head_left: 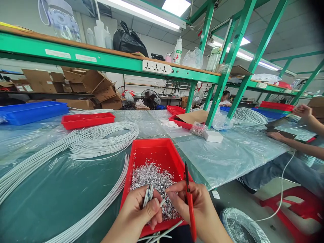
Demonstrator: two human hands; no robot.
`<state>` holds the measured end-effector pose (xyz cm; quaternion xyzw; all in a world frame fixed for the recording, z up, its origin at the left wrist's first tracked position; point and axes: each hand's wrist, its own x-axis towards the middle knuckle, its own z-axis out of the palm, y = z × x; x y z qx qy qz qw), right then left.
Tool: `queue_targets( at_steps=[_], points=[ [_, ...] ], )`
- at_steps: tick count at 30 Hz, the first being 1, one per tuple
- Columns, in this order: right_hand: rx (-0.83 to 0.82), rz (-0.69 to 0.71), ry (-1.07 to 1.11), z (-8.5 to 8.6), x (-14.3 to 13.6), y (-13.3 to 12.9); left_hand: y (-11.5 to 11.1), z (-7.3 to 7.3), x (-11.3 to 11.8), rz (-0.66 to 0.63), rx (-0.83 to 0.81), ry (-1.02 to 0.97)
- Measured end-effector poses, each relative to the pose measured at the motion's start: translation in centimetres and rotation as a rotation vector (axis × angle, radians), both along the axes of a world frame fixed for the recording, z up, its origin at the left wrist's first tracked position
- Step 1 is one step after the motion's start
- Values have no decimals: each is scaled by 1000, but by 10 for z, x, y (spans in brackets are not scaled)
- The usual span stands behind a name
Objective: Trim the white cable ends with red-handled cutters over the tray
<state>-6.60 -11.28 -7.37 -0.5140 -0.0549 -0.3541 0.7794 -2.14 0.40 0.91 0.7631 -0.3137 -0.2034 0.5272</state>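
My left hand [144, 211] is closed around a small bundle of white cables [149, 195], their ends pointing up. One cable end sticks out toward the right, and the thumb and index finger of my right hand [193, 199] pinch at its tip. Red-handled scissors [191, 209] rest in my right hand too, blades pointing up. Both hands are over the front part of a red tray [174, 152], which holds a heap of small shiny silver pieces [152, 175]. More of the white cables hang below my hands at the tray's near edge.
Coiled white cables [108, 138] lie left of the tray, with a long cable bundle [101, 209] curving along its left side. A small red tray [88, 119] and a blue tray [32, 113] stand behind. Right are a white box [213, 136], green posts and another person's hands.
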Motion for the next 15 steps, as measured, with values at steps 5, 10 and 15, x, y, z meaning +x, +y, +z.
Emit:
queue_targets(
  at_steps=[5, 10, 15],
  points=[
    [-361, -230, 94, -11, 20, -27, 4, -6, 6, 12, 83, -155],
    [-59, 19, -96, -33, 5, -32, 18, -5, 12, -5, 142, -187],
    [16, 142, 83, -82, -21, -14, 21, -2, 8, 11, 152, -29]
  ],
)
